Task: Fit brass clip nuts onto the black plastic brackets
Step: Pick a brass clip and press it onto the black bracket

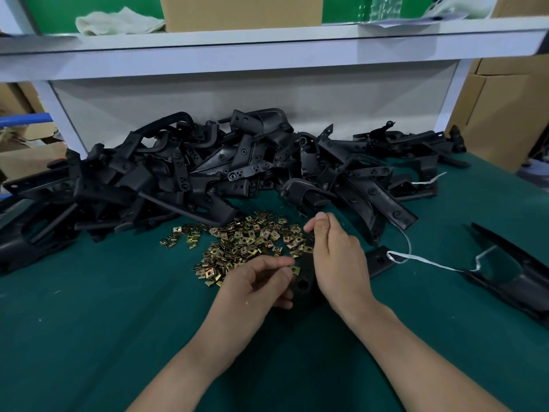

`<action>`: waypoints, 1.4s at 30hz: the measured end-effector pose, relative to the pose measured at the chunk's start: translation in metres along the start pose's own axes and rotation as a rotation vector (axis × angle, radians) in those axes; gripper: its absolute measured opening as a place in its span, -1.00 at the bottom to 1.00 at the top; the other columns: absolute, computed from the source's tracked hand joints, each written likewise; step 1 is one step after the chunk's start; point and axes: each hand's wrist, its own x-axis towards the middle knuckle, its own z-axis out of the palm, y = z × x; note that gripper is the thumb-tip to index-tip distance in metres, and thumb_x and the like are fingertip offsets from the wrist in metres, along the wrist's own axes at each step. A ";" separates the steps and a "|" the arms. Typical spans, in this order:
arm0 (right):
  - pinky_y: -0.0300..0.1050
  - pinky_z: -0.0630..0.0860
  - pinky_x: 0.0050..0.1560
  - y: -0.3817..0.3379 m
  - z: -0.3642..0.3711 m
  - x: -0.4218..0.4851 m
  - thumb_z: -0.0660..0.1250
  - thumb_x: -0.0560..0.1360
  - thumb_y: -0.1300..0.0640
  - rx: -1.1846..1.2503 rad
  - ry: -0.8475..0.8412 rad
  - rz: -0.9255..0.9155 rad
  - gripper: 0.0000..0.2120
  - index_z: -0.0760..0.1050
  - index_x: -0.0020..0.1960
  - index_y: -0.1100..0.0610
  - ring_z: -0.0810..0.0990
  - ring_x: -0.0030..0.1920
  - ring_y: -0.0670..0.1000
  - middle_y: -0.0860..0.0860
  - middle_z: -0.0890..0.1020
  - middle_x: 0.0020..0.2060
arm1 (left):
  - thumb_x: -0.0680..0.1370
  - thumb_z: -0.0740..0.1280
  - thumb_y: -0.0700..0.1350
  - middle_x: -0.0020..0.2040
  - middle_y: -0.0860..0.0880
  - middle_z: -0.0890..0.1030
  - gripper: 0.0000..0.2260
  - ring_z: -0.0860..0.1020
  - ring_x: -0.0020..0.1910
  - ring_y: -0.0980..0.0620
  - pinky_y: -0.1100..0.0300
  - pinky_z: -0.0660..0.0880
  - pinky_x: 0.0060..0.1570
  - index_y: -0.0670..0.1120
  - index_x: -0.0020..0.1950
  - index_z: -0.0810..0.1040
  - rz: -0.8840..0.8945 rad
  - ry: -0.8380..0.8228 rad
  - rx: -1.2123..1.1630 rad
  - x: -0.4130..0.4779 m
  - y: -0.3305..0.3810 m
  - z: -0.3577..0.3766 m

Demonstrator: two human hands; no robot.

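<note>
Head view: cardboard box (240, 11) is sitting on the white shelf (267, 40), contents hidden. Right hand (338, 263) is gripping a black plastic bracket (305, 278) just above the green cloth tabletop (89, 307), fingers curled round its upper end. Left hand (261, 282) is pinching a brass clip nut (295, 269) against the bracket's left edge. Loose pile of clip nuts (243, 242), small, flat and shiny, is lying just behind the hands. Tangled heap of matte brackets (193, 173) is crowding the far edge. Broad green cloth is stretching left of the forearms.
</note>
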 end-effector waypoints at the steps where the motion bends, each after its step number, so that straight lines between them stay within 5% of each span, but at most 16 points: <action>1: -0.05 0.28 -0.23 0.000 0.000 0.000 -0.20 0.60 -0.22 0.004 0.000 0.000 -0.58 0.41 -0.04 -0.15 0.48 -0.31 -0.16 -0.15 0.48 -0.39 | 0.59 0.37 -0.21 -0.21 0.03 0.67 -0.85 0.64 -0.22 0.08 0.27 0.59 -0.18 -0.02 0.04 0.70 0.002 -0.002 0.000 0.000 0.001 0.000; 28: -0.04 0.27 -0.25 0.001 0.001 0.000 -0.17 0.63 -0.18 -0.004 0.032 0.008 -0.59 0.43 -0.02 -0.12 0.47 -0.34 -0.16 -0.17 0.48 -0.39 | 0.59 0.37 -0.19 -0.24 0.06 0.66 -0.85 0.62 -0.24 0.11 0.29 0.58 -0.20 0.01 0.03 0.71 -0.006 0.032 0.031 -0.003 0.004 0.004; 34: -0.01 0.30 -0.25 -0.003 0.002 -0.003 -0.19 0.63 -0.16 -0.036 0.163 0.003 -0.61 0.38 0.02 -0.06 0.55 -0.26 0.10 -0.12 0.51 -0.35 | 0.55 0.43 -0.06 -0.05 0.22 0.66 -0.74 0.60 -0.13 0.32 0.47 0.48 -0.12 0.20 0.19 0.55 0.087 0.105 0.228 -0.010 0.003 0.021; 42: 0.00 0.20 -0.29 -0.009 0.004 -0.008 -0.24 0.57 -0.27 0.050 0.217 -0.003 -0.47 0.37 0.04 0.03 0.46 -0.35 0.02 -0.08 0.55 -0.30 | 0.55 0.44 -0.07 0.11 0.33 0.49 -0.56 0.40 0.11 0.57 0.67 0.28 -0.02 0.36 0.25 0.37 0.204 0.146 0.497 -0.011 0.002 0.023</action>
